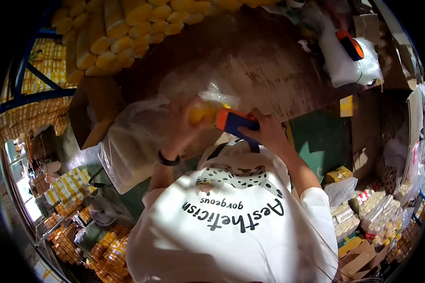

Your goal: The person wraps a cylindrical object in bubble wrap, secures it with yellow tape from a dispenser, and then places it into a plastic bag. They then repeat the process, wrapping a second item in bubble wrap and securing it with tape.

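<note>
My right hand [268, 132] is closed around a boxy blue-and-orange handheld device [238, 123], its orange end pointing left. I cannot make out its exact kind. Right beside that end, my left hand [183, 115], with a dark band at the wrist, has its fingers curled on a yellow item [202, 112]. The yellow item is blurred and partly hidden by the fingers, with shiny clear plastic around it. Clear plastic sheeting [137, 137] spreads under and left of my left hand, over the table edge.
Yellow-wrapped rolls [127, 33] are piled at the back left of the worn brown table [264, 75]. An open cardboard box [94, 111] stands at the left. A similar orange-and-black device [350, 45] lies on a roll of clear wrap [342, 66]. Packed goods [370, 214] fill the right side.
</note>
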{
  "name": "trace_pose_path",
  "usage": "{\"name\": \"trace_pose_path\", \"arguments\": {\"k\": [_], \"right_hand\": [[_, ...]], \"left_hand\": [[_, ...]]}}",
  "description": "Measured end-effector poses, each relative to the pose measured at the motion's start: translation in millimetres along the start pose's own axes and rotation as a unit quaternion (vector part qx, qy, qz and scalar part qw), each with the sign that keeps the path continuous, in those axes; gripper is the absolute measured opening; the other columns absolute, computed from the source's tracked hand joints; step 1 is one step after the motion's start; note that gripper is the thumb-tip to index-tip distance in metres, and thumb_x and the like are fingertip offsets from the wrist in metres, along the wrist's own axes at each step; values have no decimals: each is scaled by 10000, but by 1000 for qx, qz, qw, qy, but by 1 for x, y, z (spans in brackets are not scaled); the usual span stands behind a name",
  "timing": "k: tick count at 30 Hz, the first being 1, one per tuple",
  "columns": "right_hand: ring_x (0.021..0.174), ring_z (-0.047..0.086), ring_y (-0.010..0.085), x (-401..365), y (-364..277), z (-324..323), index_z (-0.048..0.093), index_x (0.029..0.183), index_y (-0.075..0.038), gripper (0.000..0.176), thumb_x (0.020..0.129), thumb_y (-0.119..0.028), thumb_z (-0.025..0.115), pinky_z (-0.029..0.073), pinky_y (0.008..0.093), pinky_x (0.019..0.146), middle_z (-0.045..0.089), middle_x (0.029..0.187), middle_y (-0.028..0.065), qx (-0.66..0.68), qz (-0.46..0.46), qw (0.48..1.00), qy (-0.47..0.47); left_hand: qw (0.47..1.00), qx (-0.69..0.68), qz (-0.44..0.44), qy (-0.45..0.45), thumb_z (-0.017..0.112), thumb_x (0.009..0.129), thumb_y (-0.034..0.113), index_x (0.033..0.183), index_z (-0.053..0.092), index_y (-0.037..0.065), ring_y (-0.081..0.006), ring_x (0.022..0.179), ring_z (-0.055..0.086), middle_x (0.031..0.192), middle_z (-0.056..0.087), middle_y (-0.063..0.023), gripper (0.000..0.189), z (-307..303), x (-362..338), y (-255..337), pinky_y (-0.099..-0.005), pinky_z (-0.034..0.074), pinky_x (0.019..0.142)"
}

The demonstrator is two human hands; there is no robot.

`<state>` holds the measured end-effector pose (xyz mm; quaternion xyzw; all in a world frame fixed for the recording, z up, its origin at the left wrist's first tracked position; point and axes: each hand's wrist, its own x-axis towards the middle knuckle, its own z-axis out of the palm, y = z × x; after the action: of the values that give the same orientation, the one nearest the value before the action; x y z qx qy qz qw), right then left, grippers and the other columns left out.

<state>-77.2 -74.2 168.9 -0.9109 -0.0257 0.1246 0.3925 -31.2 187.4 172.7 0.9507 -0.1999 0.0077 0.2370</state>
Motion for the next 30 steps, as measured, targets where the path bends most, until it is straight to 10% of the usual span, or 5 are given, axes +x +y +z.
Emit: {"name": "trace_pose_path", "arguments": {"k": [8,17,30], "right_hand": [[715,656,332,9,33,-3,638,903,-9,500,695,-449,753,513,391,670,647,761,196,130,84,985,-76],[847,648,316,-14,162,28,673,971,-52,577,683,-549,721,514,380,775,672,876,162,-114,104,988,2],[560,584,119,-45,33,-130,670,842,42,425,715,-350,777,464,272,542,615,636,100,65,157,985,-15]], "left_hand": [[964,-250,-58,-65,744,740,151,1196,527,90,-212,1156,460,1222,498,-55,509,-19,0,-72,-319,365,979],[886,-411,-175,-125,700,761,75,1175,535,89,-180,1198,430,1226,499,-32,446,46,-38,-180,-273,333,1002],[835,-438,-321,-88,600,910,187,1195,540,88,-141,1123,471,1195,521,-13,308,68,0,-122,-264,366,948]]}}
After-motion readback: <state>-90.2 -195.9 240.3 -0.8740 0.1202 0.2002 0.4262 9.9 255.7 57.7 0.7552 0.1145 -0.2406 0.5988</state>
